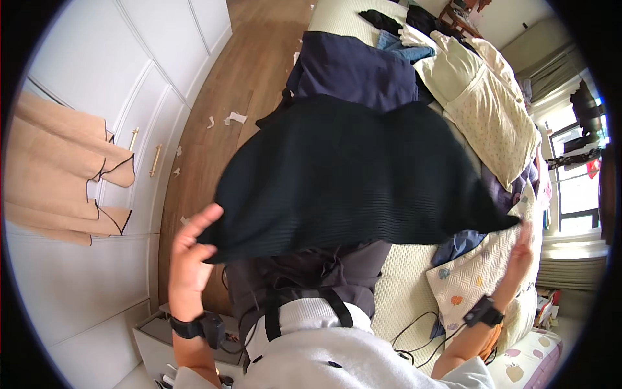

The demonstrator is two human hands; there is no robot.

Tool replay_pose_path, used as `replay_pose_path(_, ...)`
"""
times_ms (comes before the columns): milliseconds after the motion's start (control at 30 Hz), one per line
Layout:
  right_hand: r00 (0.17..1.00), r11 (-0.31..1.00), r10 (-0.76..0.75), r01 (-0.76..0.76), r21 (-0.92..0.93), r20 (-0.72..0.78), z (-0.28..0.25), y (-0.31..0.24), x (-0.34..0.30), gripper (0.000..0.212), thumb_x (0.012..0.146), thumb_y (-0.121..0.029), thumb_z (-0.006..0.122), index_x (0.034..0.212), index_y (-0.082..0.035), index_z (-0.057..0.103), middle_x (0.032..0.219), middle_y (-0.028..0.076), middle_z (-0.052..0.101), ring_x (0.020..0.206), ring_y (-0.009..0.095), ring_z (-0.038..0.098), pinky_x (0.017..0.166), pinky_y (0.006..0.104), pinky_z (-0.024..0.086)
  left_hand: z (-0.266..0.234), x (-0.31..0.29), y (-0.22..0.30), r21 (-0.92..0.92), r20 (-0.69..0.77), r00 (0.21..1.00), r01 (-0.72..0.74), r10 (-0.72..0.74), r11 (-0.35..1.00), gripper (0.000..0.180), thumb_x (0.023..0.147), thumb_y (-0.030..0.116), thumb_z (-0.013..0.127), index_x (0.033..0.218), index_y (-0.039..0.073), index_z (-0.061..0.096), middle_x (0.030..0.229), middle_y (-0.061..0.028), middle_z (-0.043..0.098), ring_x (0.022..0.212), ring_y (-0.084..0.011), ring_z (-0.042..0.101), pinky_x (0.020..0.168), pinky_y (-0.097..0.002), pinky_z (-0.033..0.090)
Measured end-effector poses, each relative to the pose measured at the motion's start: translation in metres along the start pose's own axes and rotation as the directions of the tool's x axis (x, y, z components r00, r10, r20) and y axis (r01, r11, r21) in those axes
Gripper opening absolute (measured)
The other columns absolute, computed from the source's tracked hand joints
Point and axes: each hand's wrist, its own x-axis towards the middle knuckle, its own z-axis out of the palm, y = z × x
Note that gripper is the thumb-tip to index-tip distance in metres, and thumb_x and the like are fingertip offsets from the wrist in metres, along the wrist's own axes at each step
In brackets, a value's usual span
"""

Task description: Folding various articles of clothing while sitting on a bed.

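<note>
A black ribbed knit garment (337, 175) is spread out in the air in front of me, over the edge of the bed. My left hand (193, 245) grips its near left corner, fingers curled round the fabric. At the opposite end my right hand (520, 249) pinches the pointed right corner, slightly blurred. The garment sags a little between the two hands, and its ribbed lower part faces me. Just beyond it lies a folded dark navy cloth (359, 68), partly covered by the black fabric.
Pale floral clothing (479, 97) and blue jeans (405, 47) lie on the bed's cream cover (405, 285). A patterned quilt (483, 275) and black cables (414, 337) are at the right. White cabinets (175, 117) with a hanging tan garment (58, 168) line the left; paper scraps (236, 117) dot the floor.
</note>
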Motion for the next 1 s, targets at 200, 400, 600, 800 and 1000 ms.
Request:
replay_pose_path(200,0.648,0.814,0.154,-0.511,-0.277,-0.746,-0.028,0.165,-0.065,0.034,0.086,-0.013,0.043,0.114,0.007,0.040,0.102,0.020,0.053,0.094,0.030,0.055,0.082,0.0381,0.047,-0.034,-0.004,-0.079,0.098,-0.057,0.857,0.515,-0.512,0.851,0.057,0.066,-0.011,0.033,0.118,0.005,0.050,0.110,-0.0083,0.053,0.090,-0.0136,0.054,0.081,-0.0359,0.047)
replay_pose_path(400,0.588,0.636,0.486,-0.745,-0.199,-0.647,0.021,0.231,-0.029,0.045,0.083,-0.029,0.047,0.112,0.005,0.040,0.106,0.022,0.050,0.094,0.031,0.054,0.081,0.0409,0.046,-0.045,-0.004,-0.090,0.129,-0.068,0.822,0.569,-0.565,0.812,0.056,0.066,-0.009,0.034,0.117,0.006,0.051,0.114,-0.0063,0.052,0.088,-0.0133,0.056,0.077,-0.0307,0.048)
replay_pose_path(600,0.395,0.537,0.835,-0.738,0.408,-0.384,-0.015,0.285,0.005,0.037,0.077,-0.028,0.056,0.097,0.002,0.047,0.081,0.010,0.057,0.079,0.023,0.056,0.075,0.0350,0.046,-0.044,-0.011,-0.088,0.277,0.016,0.816,0.551,-0.578,0.787,0.052,0.067,-0.010,0.034,0.116,-0.001,0.049,0.114,-0.0115,0.051,0.083,-0.0147,0.057,0.071,-0.0290,0.052)
replay_pose_path(800,0.671,0.821,0.505,-0.567,0.062,-0.543,0.010,0.278,0.036,0.024,0.078,-0.015,0.055,0.098,-0.003,0.048,0.077,0.004,0.053,0.070,0.014,0.054,0.066,0.0273,0.046,-0.037,-0.016,-0.087,0.466,0.056,0.737,0.577,-0.673,0.671,0.047,0.068,-0.010,0.035,0.111,-0.004,0.052,0.105,-0.0123,0.056,0.082,-0.0153,0.058,0.068,-0.0264,0.052)
replay_pose_path(1000,0.395,0.538,0.648,-0.843,0.024,-0.652,0.023,0.277,0.021,0.024,0.081,-0.022,0.055,0.099,-0.008,0.051,0.083,0.008,0.048,0.073,0.020,0.049,0.068,0.0365,0.045,-0.038,0.004,-0.111,0.951,0.309,0.848,-0.271,-0.430,0.148,0.036,0.073,0.003,0.048,0.108,0.001,0.054,0.105,-0.0186,0.055,0.091,-0.0324,0.056,0.080,-0.0372,0.047)
